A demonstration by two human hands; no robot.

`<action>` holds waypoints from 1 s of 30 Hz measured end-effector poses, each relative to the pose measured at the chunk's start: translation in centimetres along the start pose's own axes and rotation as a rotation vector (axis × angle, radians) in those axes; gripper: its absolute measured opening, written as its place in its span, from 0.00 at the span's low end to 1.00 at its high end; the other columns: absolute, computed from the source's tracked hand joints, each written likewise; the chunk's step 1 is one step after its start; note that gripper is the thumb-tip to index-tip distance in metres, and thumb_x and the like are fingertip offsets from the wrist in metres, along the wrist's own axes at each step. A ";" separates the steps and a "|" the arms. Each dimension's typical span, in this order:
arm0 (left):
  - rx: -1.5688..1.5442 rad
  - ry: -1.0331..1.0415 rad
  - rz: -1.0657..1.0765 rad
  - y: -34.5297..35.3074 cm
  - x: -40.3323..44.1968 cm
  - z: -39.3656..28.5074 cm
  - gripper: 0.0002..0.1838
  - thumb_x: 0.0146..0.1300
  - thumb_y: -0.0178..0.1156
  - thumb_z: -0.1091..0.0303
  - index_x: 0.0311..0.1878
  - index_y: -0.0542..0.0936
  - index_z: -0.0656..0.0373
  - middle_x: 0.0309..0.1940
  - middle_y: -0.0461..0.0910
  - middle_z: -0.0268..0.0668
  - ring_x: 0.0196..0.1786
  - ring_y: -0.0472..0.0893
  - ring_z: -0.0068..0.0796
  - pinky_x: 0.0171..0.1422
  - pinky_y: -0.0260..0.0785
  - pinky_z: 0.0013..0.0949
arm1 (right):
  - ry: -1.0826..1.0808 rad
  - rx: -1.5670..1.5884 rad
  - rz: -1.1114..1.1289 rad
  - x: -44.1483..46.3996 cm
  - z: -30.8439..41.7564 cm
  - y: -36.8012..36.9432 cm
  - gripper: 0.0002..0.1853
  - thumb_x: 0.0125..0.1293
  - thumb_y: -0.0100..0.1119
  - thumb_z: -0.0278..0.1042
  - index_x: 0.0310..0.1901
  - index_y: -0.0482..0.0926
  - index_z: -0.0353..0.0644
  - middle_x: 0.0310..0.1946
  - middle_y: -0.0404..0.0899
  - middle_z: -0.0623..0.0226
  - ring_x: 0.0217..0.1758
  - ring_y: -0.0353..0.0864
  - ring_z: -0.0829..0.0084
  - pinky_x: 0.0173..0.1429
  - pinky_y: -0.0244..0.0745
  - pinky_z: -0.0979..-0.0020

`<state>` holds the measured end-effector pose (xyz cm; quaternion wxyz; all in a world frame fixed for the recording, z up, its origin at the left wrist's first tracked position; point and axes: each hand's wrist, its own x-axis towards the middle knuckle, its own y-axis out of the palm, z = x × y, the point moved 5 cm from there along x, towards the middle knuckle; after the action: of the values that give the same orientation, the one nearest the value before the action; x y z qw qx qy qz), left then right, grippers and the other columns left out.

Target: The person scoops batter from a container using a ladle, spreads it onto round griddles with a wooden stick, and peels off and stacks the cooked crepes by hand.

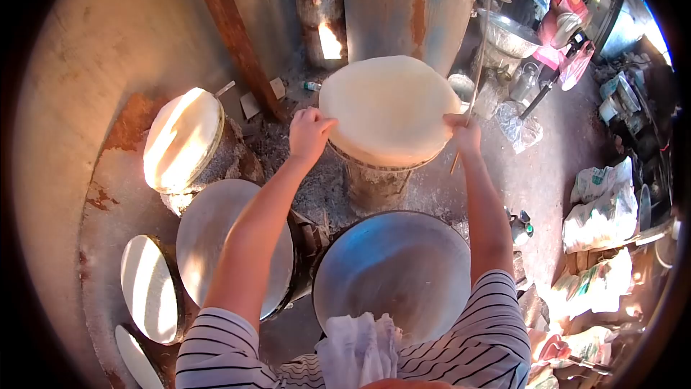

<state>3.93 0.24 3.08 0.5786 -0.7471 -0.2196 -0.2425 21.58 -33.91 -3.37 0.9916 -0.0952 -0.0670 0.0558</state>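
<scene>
A thick, round, cream-coloured pile of what look like thin sheets [392,105] lies on a round base with a dark rim, raised on a rough pedestal [376,187]. At its left edge, my left hand [309,133] pinches the border between thumb and curled fingers. On the opposite side, my right hand [464,132] is closed around a thin stick [481,54], its fingertips touching the pile's edge. The stick slants upward past the hand. Whether one sheet or several are pinched, I cannot tell. Nearest my body is a wide, round grey pan [392,274].
Round-topped drums stand left: a grey one [223,238], a pale tilted one [183,141] and a white one [149,288]. A metal sheet [403,18] rises behind the pile. A person [565,18] is at the far right. Sacks [601,205] line the right side.
</scene>
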 end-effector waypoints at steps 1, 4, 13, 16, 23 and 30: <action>0.017 -0.019 0.009 -1.5 -1.0 0.1 0.11 0.52 0.65 0.72 0.39 0.85 0.46 0.29 0.71 0.33 0.40 0.72 0.38 0.48 0.68 0.38 | 0.015 0.026 -0.004 -1.1 -0.4 0.3 0.21 0.49 0.42 0.14 0.42 0.83 0.34 0.39 0.84 0.59 0.44 0.81 0.69 0.53 0.73 0.73; -0.041 -0.073 -0.154 -2.3 0.2 -0.9 0.12 0.52 0.64 0.73 0.40 0.85 0.48 0.30 0.72 0.33 0.40 0.73 0.39 0.47 0.68 0.38 | -0.087 0.059 -0.002 4.2 2.5 -1.5 0.20 0.50 0.42 0.14 0.40 0.82 0.33 0.38 0.84 0.58 0.43 0.81 0.70 0.52 0.73 0.72; -0.138 -0.448 0.282 -21.9 -32.6 -8.8 0.15 0.63 0.56 0.73 0.52 0.80 0.59 0.29 0.81 0.43 0.29 0.79 0.35 0.38 0.71 0.32 | 0.263 -0.193 0.275 -22.7 7.7 -0.6 0.04 0.57 0.56 0.25 0.32 0.81 0.40 0.26 0.81 0.65 0.28 0.79 0.75 0.30 0.73 0.71; -0.448 -0.920 0.195 -26.4 -43.6 -14.9 0.17 0.65 0.53 0.71 0.56 0.77 0.60 0.31 0.81 0.38 0.30 0.77 0.30 0.39 0.70 0.28 | 0.389 0.071 0.811 -37.0 8.1 9.5 0.08 0.62 0.53 0.33 0.36 0.81 0.41 0.32 0.82 0.67 0.34 0.78 0.76 0.37 0.74 0.74; -0.240 -1.706 -0.237 -34.8 -69.2 -28.9 0.20 0.67 0.50 0.62 0.61 0.72 0.56 0.32 0.79 0.44 0.35 0.78 0.41 0.43 0.71 0.38 | 0.563 0.111 1.820 -69.5 16.2 22.5 0.09 0.57 0.45 0.20 0.33 0.78 0.34 0.30 0.81 0.65 0.30 0.76 0.81 0.32 0.70 0.81; 0.527 -2.148 -0.706 -43.9 -81.5 -42.7 0.21 0.59 0.58 0.67 0.57 0.73 0.54 0.41 0.74 0.49 0.43 0.76 0.51 0.48 0.71 0.45 | 0.412 -0.127 2.143 -84.5 10.3 28.9 0.07 0.52 0.43 0.22 0.31 0.71 0.37 0.21 0.79 0.52 0.13 0.73 0.71 0.20 0.72 0.73</action>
<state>-91.46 -34.86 -4.84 0.1322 -0.3219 -0.8374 0.4215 -65.99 -14.29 -9.33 0.4136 -0.1627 0.2151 0.8696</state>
